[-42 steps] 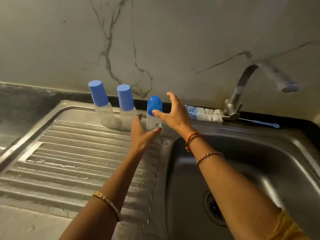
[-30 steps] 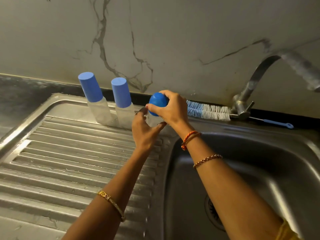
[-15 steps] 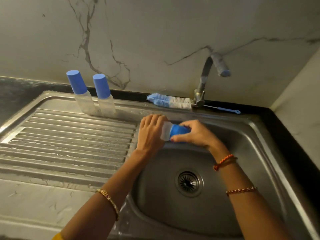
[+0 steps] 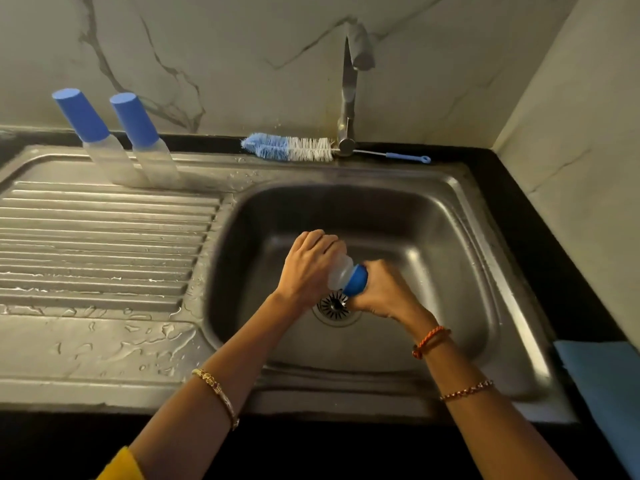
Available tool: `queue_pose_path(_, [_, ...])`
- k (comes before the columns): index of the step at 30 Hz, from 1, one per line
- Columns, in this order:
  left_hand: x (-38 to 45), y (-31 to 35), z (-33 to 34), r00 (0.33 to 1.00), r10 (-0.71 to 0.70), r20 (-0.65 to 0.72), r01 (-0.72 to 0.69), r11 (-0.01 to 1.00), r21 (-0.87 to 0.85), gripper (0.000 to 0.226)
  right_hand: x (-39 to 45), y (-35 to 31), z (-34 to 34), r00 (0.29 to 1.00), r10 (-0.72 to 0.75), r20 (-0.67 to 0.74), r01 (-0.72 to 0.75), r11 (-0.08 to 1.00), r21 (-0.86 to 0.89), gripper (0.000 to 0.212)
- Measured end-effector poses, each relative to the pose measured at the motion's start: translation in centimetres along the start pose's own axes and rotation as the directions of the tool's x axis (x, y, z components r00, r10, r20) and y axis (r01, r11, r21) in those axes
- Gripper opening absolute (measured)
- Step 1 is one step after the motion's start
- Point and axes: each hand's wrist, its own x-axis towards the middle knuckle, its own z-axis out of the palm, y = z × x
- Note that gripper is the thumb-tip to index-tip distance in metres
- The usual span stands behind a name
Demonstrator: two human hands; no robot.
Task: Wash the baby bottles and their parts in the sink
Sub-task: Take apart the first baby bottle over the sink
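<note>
I see the stainless-steel sink w/ ribbed drainboard filling most of the view; its basin sits under both hands, drainboard out to the left of the fingers, wet w/ droplets. Past the fingers, at the back rim, the steel tap stands against the marble wall. A blue cloth lies far right of the fingers on the black counter. Two clear baby bottles w/ tall blue caps stand side by side, well apart from the fingers, up-left at the drainboard's back edge. The blue-and-white bottle brush lies along the back rim, touching the tap base. My left hand is wrapped round the clear body of a small baby bottle w/ rounded blue cap, held tilted over the drain. My right hand is clenched round that blue cap, fingers curled over it.
</note>
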Motion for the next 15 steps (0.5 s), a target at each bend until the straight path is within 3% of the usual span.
queue_pose_path(3, [-0.3,0.0,0.8,0.968,-0.152,0.202,0.175,0.979,-0.104,0.037,0.1,0.5,0.3,0.989,-0.109,-0.098,0.077,0.957,-0.279,0.040])
queue_pose_path(6, [-0.3,-0.1,1.9,0.867,-0.332,0.370,0.417,0.891,-0.177,0.038,0.7,1.7,-0.2,0.959,-0.235,-0.160,0.158,0.908,-0.388,0.042])
queue_pose_path(9, [-0.1,0.0,2.9,0.827,-0.404,0.391,0.522,0.810,-0.268,0.029,1.3,2.9,-0.7,0.920,-0.311,-0.237,0.229,0.920,-0.319,0.043])
queue_pose_path(12, [0.4,-0.5,3.7,0.816,-0.427,0.390,0.533,0.816,-0.222,0.032,2.4,3.8,-0.8,0.952,-0.228,-0.206,0.185,0.961,-0.206,0.046])
queue_pose_path(15, [0.3,-1.3,4.3,0.684,-0.520,0.511,0.688,0.694,-0.215,0.036,4.0,4.9,-1.3,0.976,-0.073,-0.206,0.074,0.997,-0.005,0.046])
